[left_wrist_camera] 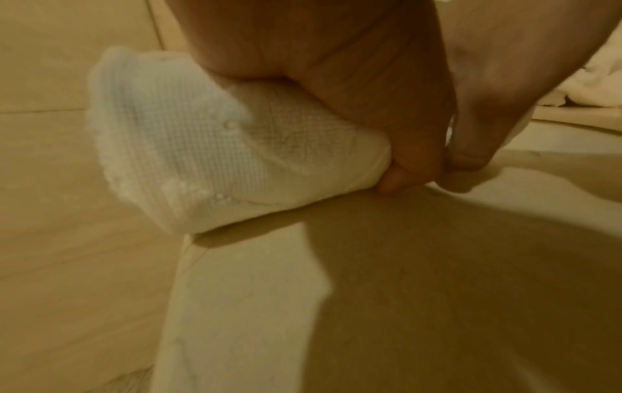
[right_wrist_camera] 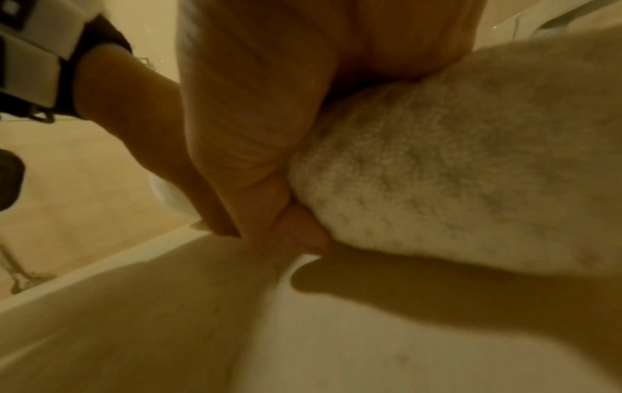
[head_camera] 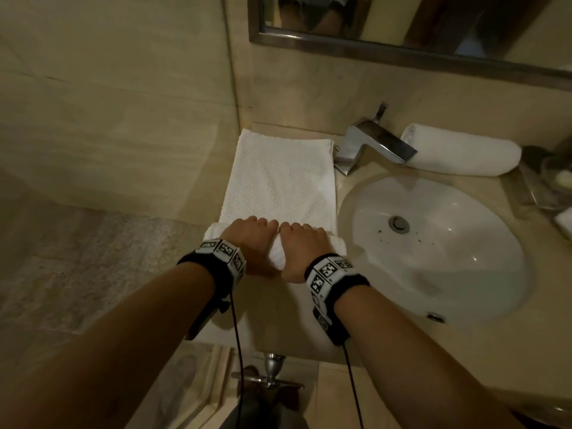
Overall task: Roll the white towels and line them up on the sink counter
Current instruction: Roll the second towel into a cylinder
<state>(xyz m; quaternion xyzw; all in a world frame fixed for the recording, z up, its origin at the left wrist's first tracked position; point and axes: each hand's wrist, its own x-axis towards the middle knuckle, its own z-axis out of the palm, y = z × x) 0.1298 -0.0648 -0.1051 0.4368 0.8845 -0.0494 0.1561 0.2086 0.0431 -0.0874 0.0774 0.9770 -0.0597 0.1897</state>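
A white towel [head_camera: 278,178] lies flat on the counter, left of the sink, running back to the wall. Its near part is wound into a thick roll [head_camera: 213,232], seen close in the left wrist view [left_wrist_camera: 208,159] and the right wrist view [right_wrist_camera: 454,172]. My left hand [head_camera: 247,233] and right hand [head_camera: 301,243] sit side by side on the roll, fingers curled over its top and thumbs tucked under it. White cloth [head_camera: 235,323] also lies flat beneath my wrists. A finished rolled towel [head_camera: 461,150] lies behind the tap at the back right.
The oval white sink [head_camera: 439,243] sits right of the towel, with a chrome tap [head_camera: 371,144] behind it. A glass tray [head_camera: 544,184] with small items stands at the far right. A tiled wall borders the counter on the left, and a mirror [head_camera: 402,41] hangs above.
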